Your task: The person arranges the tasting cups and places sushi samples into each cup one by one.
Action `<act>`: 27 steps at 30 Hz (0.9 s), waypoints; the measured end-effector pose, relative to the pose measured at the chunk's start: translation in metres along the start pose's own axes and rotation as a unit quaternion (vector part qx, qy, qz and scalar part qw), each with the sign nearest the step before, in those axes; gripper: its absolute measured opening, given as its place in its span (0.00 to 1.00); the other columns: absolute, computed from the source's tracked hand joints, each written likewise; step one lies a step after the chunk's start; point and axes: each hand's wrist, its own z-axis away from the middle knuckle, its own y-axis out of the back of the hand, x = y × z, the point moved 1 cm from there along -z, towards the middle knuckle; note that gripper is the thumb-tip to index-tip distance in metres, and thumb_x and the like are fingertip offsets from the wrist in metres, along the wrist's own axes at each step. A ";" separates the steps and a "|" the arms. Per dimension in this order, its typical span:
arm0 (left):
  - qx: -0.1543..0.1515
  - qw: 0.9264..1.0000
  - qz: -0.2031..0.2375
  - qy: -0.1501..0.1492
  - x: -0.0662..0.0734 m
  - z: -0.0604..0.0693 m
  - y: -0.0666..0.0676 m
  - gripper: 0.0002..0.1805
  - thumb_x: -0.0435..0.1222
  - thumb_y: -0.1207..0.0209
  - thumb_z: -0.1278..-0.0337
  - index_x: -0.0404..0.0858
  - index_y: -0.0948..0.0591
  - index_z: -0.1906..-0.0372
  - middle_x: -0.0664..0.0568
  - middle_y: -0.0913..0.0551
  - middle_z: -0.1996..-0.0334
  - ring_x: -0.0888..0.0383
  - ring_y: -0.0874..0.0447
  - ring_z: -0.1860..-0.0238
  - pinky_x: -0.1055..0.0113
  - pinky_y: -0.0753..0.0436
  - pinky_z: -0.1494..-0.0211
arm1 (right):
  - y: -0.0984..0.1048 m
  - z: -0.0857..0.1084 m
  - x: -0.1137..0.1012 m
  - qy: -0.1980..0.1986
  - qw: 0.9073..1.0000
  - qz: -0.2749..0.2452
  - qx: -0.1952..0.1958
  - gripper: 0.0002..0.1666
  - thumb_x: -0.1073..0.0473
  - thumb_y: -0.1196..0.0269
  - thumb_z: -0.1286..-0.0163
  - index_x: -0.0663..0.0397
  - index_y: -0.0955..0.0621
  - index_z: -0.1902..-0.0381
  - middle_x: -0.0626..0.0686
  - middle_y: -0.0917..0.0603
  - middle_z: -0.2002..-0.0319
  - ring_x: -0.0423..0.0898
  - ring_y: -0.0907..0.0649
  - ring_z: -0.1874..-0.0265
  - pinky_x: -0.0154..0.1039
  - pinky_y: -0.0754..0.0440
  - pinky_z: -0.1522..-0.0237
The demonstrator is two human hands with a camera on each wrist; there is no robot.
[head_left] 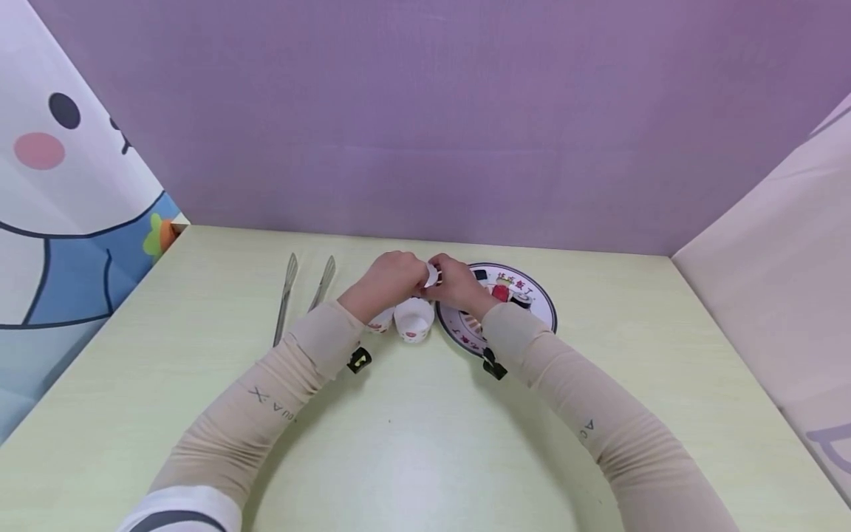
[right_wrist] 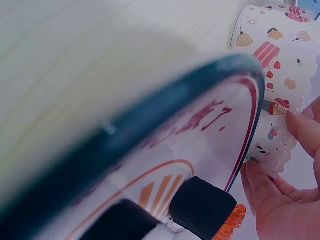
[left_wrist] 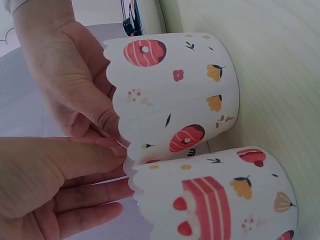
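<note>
In the head view, my left hand (head_left: 394, 278) and right hand (head_left: 459, 284) meet over the table, fingers curled round a white paper cup (head_left: 433, 275) between them. Just below stand two more printed cups, one (head_left: 414, 320) in plain sight and the other (head_left: 381, 321) partly behind my left wrist. The left wrist view shows fingers of my left hand (left_wrist: 55, 185) and right hand (left_wrist: 70, 75) touching near the scalloped rims of two cups, one patterned with doughnuts (left_wrist: 175, 90). My right hand (right_wrist: 290, 200) has thumb and fingers at a cup's scalloped edge (right_wrist: 282, 90) in the right wrist view.
A round dark-rimmed plate (head_left: 547, 314) with sushi pieces (head_left: 521, 299) lies beneath and beside my right wrist. Two metal utensils, one on the far left (head_left: 284, 299) and one nearer (head_left: 323, 283), lie left of the cups. A purple wall (head_left: 425, 133) stands behind the table.
</note>
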 end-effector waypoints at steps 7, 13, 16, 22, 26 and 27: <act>0.002 1.000 -0.012 -0.002 0.000 0.002 -0.003 0.06 0.35 0.35 0.47 0.40 0.16 0.77 0.54 0.18 0.81 0.59 0.27 0.79 0.63 0.23 0.69 | -0.002 0.000 0.001 -0.011 1.000 -0.005 -0.009 0.33 0.56 0.33 0.39 0.61 0.32 0.40 0.57 0.24 0.46 0.51 0.24 0.49 0.42 0.23 0.50; 0.014 1.000 -0.020 -0.006 0.000 0.002 -0.002 0.07 0.35 0.35 0.47 0.40 0.17 0.77 0.54 0.19 0.82 0.59 0.28 0.80 0.64 0.24 0.71 | -0.001 -0.001 0.001 -0.012 1.000 -0.007 -0.008 0.33 0.57 0.33 0.39 0.61 0.33 0.40 0.58 0.24 0.47 0.51 0.24 0.50 0.42 0.23 0.51; 0.006 1.000 -0.020 -0.001 0.000 0.002 -0.001 0.06 0.35 0.35 0.47 0.39 0.16 0.76 0.53 0.18 0.80 0.59 0.28 0.79 0.64 0.23 0.70 | -0.002 -0.002 0.001 -0.016 1.000 -0.011 -0.014 0.34 0.56 0.33 0.39 0.61 0.33 0.39 0.58 0.24 0.46 0.51 0.24 0.50 0.41 0.23 0.50; 0.004 1.000 -0.023 0.008 0.001 0.003 0.005 0.03 0.34 0.36 0.45 0.39 0.15 0.71 0.52 0.17 0.78 0.59 0.26 0.78 0.64 0.23 0.70 | -0.001 0.000 0.001 -0.010 1.000 -0.003 -0.012 0.33 0.56 0.33 0.39 0.61 0.32 0.41 0.58 0.24 0.47 0.51 0.23 0.50 0.42 0.23 0.50; 0.020 0.999 -0.028 0.006 0.001 0.003 0.010 0.03 0.32 0.37 0.47 0.40 0.16 0.72 0.52 0.18 0.79 0.59 0.29 0.79 0.63 0.23 0.71 | 0.002 0.002 0.003 0.000 1.000 0.001 -0.009 0.32 0.56 0.34 0.38 0.62 0.32 0.41 0.58 0.23 0.48 0.51 0.23 0.50 0.41 0.22 0.51; 0.024 0.999 -0.030 0.006 0.001 0.003 0.011 0.03 0.30 0.37 0.47 0.40 0.16 0.73 0.52 0.18 0.79 0.59 0.30 0.80 0.63 0.24 0.72 | 0.003 0.003 0.003 0.001 1.000 0.001 -0.009 0.32 0.56 0.34 0.38 0.62 0.32 0.41 0.57 0.23 0.49 0.51 0.23 0.50 0.42 0.22 0.52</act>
